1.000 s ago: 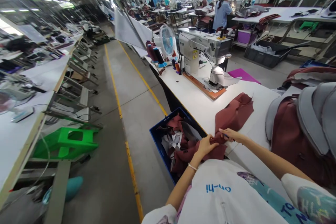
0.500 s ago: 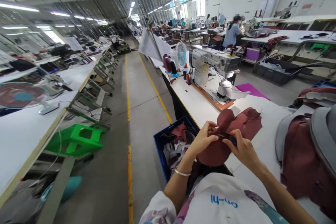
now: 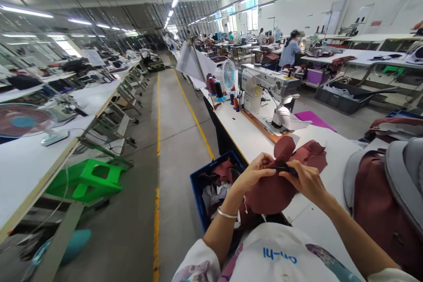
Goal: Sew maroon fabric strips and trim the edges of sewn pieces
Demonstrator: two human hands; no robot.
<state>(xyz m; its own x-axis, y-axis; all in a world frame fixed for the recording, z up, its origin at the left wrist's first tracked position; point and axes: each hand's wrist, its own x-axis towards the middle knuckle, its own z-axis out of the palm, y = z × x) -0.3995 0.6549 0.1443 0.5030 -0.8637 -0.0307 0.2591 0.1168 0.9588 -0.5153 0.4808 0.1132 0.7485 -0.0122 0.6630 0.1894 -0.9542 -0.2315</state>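
Observation:
My left hand [image 3: 254,174] pinches the edge of a maroon fabric piece [image 3: 272,191] held up over the near edge of the white table [image 3: 244,134]. My right hand [image 3: 306,180] is closed on the same piece from the right, with a small dark tool, possibly snips, between its fingers at the fabric's top edge. More maroon fabric [image 3: 312,152] lies on the table just behind my hands.
A blue bin [image 3: 198,185] of scraps stands on the floor below my left hand. A sewing machine [image 3: 264,83], a small fan [image 3: 228,75] and thread cones are farther along the table. Stacked maroon and grey pieces [image 3: 386,185] lie at right. A green stool [image 3: 87,178] sits across the aisle.
My hands have lifted the maroon piece off the table edge and brought it together in front of me. The view has tilted upward.

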